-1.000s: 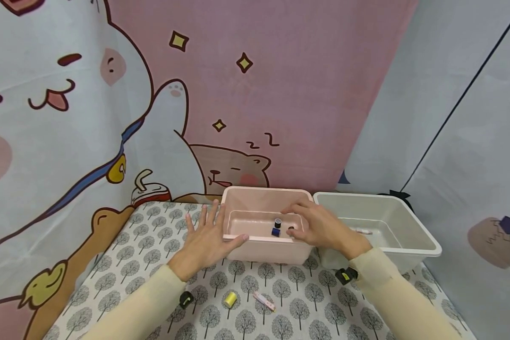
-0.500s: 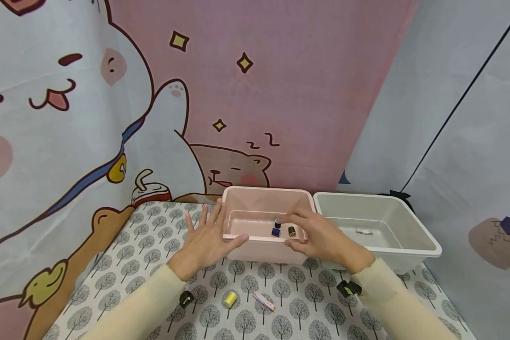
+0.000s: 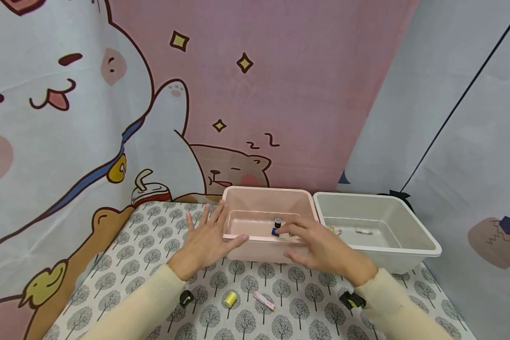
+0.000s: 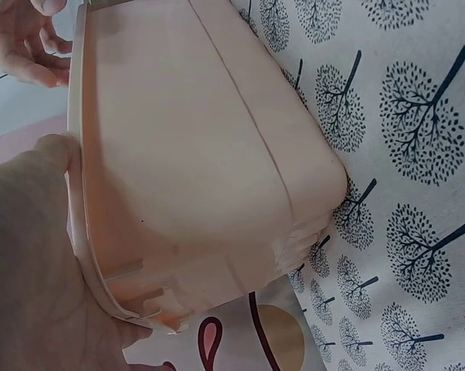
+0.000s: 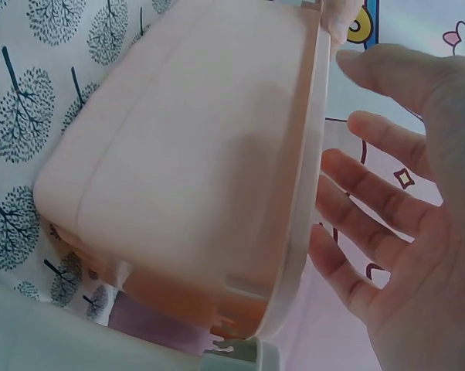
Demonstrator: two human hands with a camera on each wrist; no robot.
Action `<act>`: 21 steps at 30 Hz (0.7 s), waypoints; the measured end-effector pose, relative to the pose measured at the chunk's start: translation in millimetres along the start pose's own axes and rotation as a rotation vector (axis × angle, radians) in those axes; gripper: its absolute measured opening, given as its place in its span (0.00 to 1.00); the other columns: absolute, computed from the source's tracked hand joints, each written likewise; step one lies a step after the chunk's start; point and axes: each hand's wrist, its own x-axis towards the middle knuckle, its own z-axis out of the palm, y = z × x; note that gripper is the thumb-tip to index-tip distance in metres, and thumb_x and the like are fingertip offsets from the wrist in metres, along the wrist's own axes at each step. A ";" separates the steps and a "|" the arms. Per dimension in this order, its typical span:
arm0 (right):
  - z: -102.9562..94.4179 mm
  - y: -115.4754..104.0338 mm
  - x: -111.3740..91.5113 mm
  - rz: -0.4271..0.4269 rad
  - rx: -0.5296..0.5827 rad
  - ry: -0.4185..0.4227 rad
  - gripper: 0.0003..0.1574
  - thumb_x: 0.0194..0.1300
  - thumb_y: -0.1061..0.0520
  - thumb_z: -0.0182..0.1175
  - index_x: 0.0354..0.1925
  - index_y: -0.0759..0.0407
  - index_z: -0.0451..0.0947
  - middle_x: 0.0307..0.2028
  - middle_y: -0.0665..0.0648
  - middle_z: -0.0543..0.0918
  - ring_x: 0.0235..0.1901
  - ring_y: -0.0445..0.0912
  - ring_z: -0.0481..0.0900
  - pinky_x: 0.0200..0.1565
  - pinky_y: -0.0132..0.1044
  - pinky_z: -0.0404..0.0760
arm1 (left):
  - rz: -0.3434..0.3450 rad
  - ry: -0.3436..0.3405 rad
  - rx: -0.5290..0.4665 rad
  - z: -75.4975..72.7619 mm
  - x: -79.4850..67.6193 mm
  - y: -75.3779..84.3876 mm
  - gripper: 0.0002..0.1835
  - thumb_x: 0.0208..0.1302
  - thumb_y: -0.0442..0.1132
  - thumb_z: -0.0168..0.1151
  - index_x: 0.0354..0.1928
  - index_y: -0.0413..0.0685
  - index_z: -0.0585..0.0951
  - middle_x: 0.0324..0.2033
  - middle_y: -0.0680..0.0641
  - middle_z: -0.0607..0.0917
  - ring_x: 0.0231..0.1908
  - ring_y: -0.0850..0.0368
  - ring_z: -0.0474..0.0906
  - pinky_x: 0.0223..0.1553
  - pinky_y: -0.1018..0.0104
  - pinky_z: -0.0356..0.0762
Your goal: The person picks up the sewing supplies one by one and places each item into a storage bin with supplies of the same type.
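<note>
My left hand rests at the left front corner of the pink bin, fingers spread and thumb along the front rim. Over the bin's right front rim hovers my right hand, its fingers loosely bent with nothing between them. The right wrist view shows the right hand's fingers apart beside the rim. Inside the bin stands a black thread spool, with a blue thread spool close in front. A dark green spool lies mostly hidden behind the right fingers.
A pale grey bin stands against the pink bin's right side, holding a small whitish stick-shaped piece and a small colourful piece. On the tree-print cloth lie a yellow thread spool and a pink-white stick. Behind hangs a cartoon curtain.
My right hand has drawn back toward the bin's front right, lower than before. The dark green spool came into view, then was mostly covered again. The left hand has stayed put.
</note>
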 end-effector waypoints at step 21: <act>19.6 -21.2 -20.6 -0.097 0.028 0.001 0.38 0.68 0.45 0.86 0.73 0.45 0.86 0.70 0.49 0.89 0.69 0.46 0.87 0.70 0.54 0.91 | 0.000 -0.011 0.009 -0.5 -0.3 1.2 0.64 0.79 0.86 0.49 0.98 0.53 0.43 0.97 0.48 0.43 0.96 0.30 0.41 0.86 0.10 0.25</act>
